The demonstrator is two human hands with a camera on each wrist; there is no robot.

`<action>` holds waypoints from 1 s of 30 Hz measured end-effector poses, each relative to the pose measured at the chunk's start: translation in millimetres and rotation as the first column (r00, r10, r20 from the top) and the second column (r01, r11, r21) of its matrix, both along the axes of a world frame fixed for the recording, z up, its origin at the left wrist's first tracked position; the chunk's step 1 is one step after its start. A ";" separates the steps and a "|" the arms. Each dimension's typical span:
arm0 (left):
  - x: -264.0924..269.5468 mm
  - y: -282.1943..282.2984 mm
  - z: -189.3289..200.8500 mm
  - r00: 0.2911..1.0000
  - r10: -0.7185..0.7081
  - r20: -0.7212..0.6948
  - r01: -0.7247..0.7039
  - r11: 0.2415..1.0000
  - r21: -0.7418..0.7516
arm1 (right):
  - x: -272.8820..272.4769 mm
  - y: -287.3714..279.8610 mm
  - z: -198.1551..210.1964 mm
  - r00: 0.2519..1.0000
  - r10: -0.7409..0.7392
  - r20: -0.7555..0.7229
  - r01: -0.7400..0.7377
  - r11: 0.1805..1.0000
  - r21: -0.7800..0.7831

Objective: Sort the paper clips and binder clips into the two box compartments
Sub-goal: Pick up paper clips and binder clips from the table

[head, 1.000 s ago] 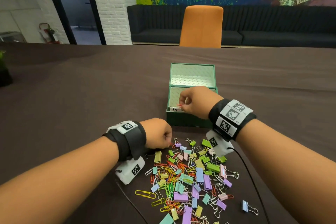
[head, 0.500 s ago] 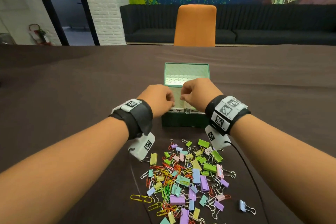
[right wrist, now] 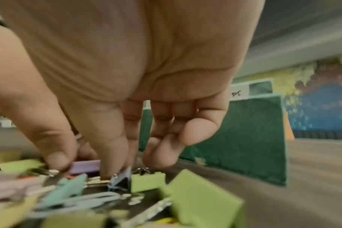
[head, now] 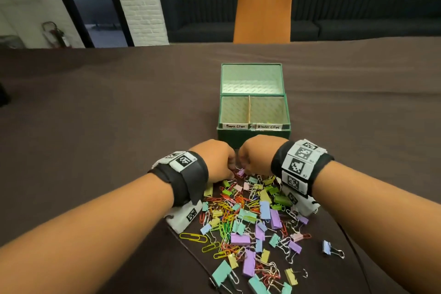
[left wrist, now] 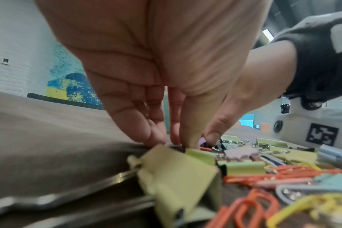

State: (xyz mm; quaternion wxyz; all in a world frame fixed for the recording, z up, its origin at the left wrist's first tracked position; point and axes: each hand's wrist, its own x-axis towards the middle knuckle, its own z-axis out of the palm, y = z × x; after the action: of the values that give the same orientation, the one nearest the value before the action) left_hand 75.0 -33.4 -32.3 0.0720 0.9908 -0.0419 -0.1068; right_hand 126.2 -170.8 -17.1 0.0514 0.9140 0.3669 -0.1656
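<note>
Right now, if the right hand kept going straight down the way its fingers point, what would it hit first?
The right hand would likely meet the small blue binder clip under its fingertips, in the pile beside the purple clip. Blur hides whether they touch already.

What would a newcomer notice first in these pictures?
First, the bright heap of clips on the dark table, close to the person. Both hands, left and right, reach down into its far edge, side by side. Just beyond them stands the open green box with two labelled compartments, and an orange chair at the table's far side.
</note>
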 end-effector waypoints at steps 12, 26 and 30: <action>-5.0 7.3 3.2 0.998 0.064 0.007 -0.064 0.996 -0.068 | -10.5 0.5 -5.8 0.999 -0.013 0.029 0.014 1.000 -0.020; -33.9 9.6 2.6 0.997 0.028 -0.071 -0.032 0.999 -0.044 | -26.2 0.3 -7.8 0.999 0.039 -0.007 -0.038 0.996 0.076; -33.2 24.0 4.4 0.986 0.164 0.010 -0.163 0.986 -0.041 | -23.2 -2.5 -4.0 0.997 0.049 -0.051 -0.045 0.996 0.079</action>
State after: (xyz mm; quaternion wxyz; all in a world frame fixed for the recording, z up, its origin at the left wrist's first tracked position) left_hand 41.8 -9.3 -27.9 0.0998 0.9900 0.0368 -0.0928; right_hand 103.0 -173.3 -21.1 0.0097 0.9017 0.3958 -0.1740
